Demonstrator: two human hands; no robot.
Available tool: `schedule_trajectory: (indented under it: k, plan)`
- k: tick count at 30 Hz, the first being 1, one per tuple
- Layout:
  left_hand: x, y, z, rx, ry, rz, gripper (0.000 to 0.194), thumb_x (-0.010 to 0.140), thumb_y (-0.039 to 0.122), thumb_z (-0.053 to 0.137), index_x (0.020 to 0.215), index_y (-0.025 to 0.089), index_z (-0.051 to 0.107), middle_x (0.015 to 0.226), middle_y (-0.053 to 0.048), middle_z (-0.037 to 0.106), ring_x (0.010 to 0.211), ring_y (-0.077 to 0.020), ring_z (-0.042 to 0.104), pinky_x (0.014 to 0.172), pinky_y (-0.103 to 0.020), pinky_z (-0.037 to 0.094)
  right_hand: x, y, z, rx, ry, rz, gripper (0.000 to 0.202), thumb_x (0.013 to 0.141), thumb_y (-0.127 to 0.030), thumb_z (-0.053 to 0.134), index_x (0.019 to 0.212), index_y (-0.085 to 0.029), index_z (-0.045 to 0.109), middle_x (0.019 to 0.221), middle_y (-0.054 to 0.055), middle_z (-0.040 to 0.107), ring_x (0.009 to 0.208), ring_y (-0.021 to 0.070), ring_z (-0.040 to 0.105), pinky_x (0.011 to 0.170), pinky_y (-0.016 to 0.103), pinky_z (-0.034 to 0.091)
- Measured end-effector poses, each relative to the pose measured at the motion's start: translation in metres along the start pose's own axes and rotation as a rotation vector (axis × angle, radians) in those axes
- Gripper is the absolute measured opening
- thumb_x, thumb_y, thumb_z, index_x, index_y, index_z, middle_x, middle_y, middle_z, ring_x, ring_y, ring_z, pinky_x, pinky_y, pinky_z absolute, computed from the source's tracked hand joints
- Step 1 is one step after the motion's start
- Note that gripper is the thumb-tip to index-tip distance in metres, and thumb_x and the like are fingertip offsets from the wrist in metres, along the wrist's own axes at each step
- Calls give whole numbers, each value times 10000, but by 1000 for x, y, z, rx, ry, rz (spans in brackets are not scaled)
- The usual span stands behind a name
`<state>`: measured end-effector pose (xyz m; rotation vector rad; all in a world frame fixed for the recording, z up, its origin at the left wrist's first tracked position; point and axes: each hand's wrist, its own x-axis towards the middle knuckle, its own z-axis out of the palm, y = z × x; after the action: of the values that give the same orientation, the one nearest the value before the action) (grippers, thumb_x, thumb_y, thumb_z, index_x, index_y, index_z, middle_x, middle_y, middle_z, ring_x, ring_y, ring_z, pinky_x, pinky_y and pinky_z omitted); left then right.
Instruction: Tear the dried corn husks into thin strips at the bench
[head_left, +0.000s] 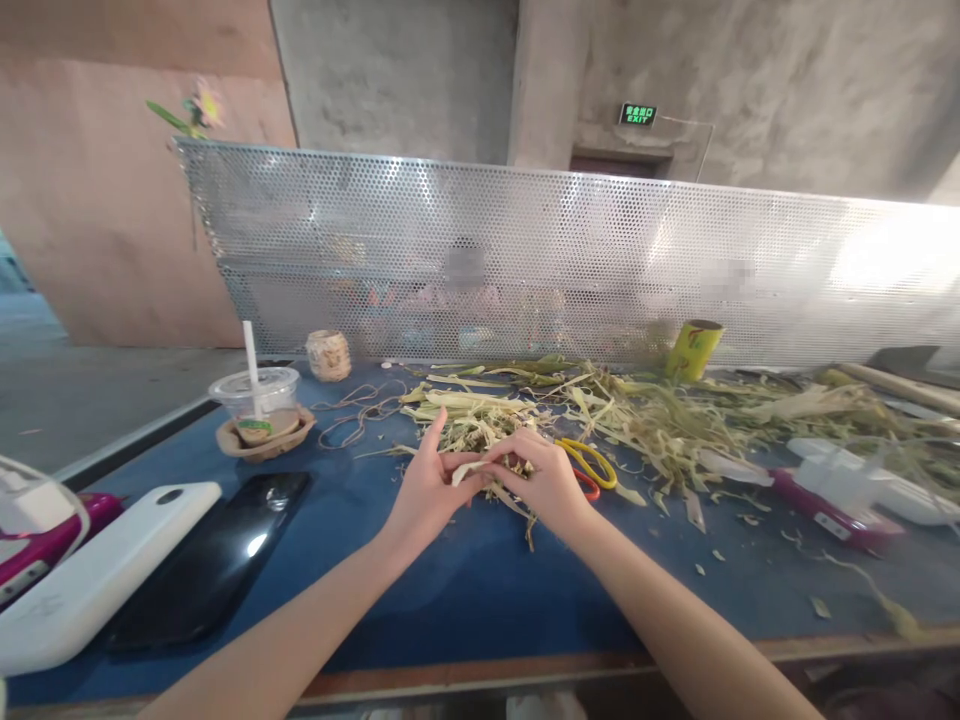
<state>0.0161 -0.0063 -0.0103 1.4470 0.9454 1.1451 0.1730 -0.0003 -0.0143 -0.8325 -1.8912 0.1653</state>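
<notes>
A pale strip of dried husk [468, 470] is held between my two hands, above the blue table top. My left hand [431, 485] has its thumb raised, while its fingers are closed against the strip. From the right, my right hand [544, 482] pinches the strip's other end, with fingertips close to those of the left. Just behind the hands lies a heap of dried husk strips [484, 425]. Beside my right hand are scissors with yellow and red handles [600, 465], their blades hidden.
More dried leaves [660, 430] spread rightward, near a yellow-green can [694, 350]. Left are a lidded cup with a straw [259, 395], string [364, 412], a small jar [328, 356], a black phone [214, 560] and a white power bank [105, 575]. A perforated metal screen [480, 260] stands behind.
</notes>
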Motion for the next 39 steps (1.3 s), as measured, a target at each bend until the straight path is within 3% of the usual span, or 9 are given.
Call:
schedule_trajectory:
  k: [4,6,11,17,21,26,31,35,39]
  plan:
    - [-4,6,3,107,7,61,1014,688,310,663,1409,204,-43,827,-46,688,535,-132,513,513,-261,395,3,0,0,51,79,7,30,718,-219,647,691,-219,661,757,35,577,732,164,555,648,299,485]
    - [-5,8,4,151,10,78,1004,695,307,655,1410,208,-43,768,-28,684,549,-147,520,503,-258,382,4,1,-1,101,90,42,34,686,-245,676,674,-214,668,785,38,547,694,148,544,579,272,474]
    - [-5,7,3,84,-54,57,1003,711,297,645,1405,203,-73,833,-41,686,556,-131,502,543,-269,402,4,4,1,324,46,240,65,686,-217,656,711,-192,601,646,-10,526,558,105,494,491,227,412]
    - [-4,2,3,-16,-19,29,909,726,313,632,1408,208,40,843,-50,674,507,-106,492,517,-257,405,4,0,3,571,47,391,435,636,-202,668,976,-229,398,604,-88,490,514,80,480,494,202,403]
    - [-4,5,3,-22,-13,34,913,716,302,648,1405,217,56,789,-35,676,490,-93,474,490,-234,391,5,0,1,524,-13,409,253,745,-276,561,979,-194,510,609,-47,522,483,78,465,462,205,398]
    - [-5,7,3,14,-30,15,910,709,296,656,1408,231,76,633,27,631,494,-103,487,500,-233,386,5,1,-5,372,54,261,61,736,-225,581,760,-198,630,841,42,606,748,143,579,597,245,483]
    - [-2,3,0,-36,-26,-54,925,702,296,671,1410,174,88,582,31,628,534,-119,530,560,-254,411,3,-4,-14,322,2,50,107,797,-183,544,851,-220,628,801,26,650,716,135,598,651,275,504]
    - [2,-1,0,-223,-41,-110,965,685,230,694,1409,149,61,641,19,658,536,-104,547,604,-265,453,2,-2,-19,34,-70,-258,159,836,-165,506,900,-226,638,815,40,636,785,145,574,708,288,497]
    - [3,1,3,-323,3,-138,955,698,164,681,1406,103,43,676,-16,673,588,-116,565,602,-270,490,1,1,-23,-248,-154,-408,224,860,-129,426,942,-195,624,827,62,598,779,146,533,693,271,486]
